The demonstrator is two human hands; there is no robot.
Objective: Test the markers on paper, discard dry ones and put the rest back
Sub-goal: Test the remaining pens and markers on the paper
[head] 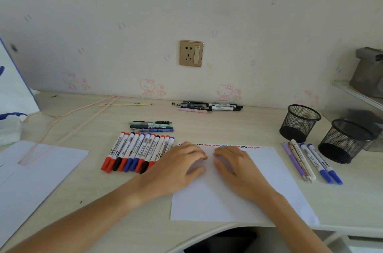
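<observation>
While both hands rest on the test sheet (238, 196), we hold nothing at all. Our left hand (178, 166) lies on the sheet's near-left corner area, fingers loosely bent and a little apart, fingertips down on the paper. Our right hand (234, 164) sits just beside it toward the sheet's middle, fingers relaxed in the same way, no marker pinched in either.

Along the sheet's far edge runs a row of scribbles (223, 145) in red, blue and black, so we judge a good many markers already tried.

Now the relation that matters. The row of whiteboard markers (138, 152) lies just off the sheet's left edge, red, black and blue caps toward us, long axes running from the far side down toward us and leaning left. Our left wrist covers the end of that row, so the left hand is plainly the nearer one; the closest marker is touching or nearly touching it, and we cannot tell which.

Off the sheet's right edge lies a smaller group of pens and blue markers (317, 162), also lengthwise toward us, with two mesh pen cups (299, 123) beyond them. The right hand is nearer that group, though well apart from it.
</observation>
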